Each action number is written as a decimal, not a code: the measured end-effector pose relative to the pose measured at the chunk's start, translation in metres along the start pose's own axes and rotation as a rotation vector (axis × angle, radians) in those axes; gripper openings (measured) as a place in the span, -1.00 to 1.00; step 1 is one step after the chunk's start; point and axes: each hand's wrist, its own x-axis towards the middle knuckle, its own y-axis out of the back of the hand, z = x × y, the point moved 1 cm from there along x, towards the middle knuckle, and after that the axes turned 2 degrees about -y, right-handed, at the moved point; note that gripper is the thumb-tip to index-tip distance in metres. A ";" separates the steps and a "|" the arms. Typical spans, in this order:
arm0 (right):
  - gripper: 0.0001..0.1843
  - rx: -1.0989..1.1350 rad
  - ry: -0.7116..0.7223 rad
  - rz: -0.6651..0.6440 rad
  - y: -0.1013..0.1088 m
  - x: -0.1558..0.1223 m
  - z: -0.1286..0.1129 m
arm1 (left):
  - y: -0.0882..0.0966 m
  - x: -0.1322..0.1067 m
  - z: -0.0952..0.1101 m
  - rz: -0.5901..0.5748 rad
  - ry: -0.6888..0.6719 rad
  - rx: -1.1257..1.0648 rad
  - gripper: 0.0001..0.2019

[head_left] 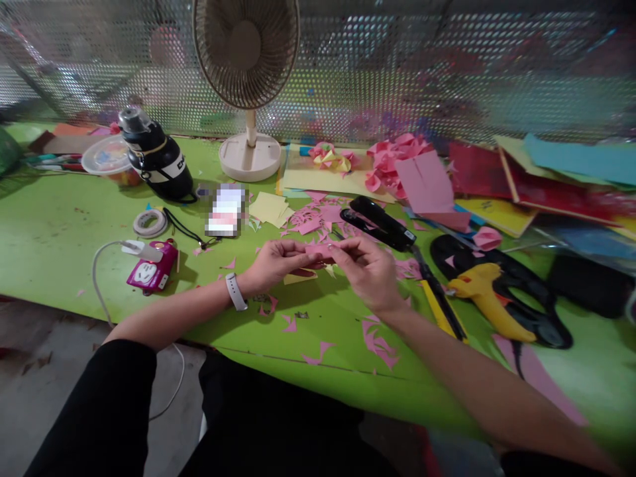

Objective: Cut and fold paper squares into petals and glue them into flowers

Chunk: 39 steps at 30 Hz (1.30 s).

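Note:
Between my two hands is a small piece of pink paper [320, 250], held just above the green table. My left hand [279, 263], with a pale watch band at the wrist, pinches its left end. The fingers of my right hand [370, 271] are closed on its right end. Beneath the hands lies a small yellow paper piece [299, 277]. Pink paper scraps [313, 222] are heaped just beyond, beside a black stapler [380, 224]. A yellow-and-black cutter knife [442, 301] lies right of my right hand.
A yellow glue gun [489, 298] rests at the right, near stacked coloured paper [556, 179]. Folded pink paper flowers [397, 156] lie at the back. A fan [248, 156], black bottle [159, 159], phone [227, 210], tape roll [150, 223] and purple power adapter [153, 267] stand or lie leftward.

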 end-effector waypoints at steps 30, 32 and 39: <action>-0.61 0.144 -0.192 -0.314 0.002 0.007 -0.005 | 0.000 0.002 0.004 -0.004 0.021 -0.073 -0.66; -0.61 0.161 -0.217 -0.357 0.005 0.009 -0.006 | 0.002 0.003 0.005 0.002 0.037 -0.066 -0.65; -0.64 0.019 -0.175 -0.389 0.008 0.010 -0.011 | 0.007 0.006 0.004 -0.024 0.046 0.015 -0.66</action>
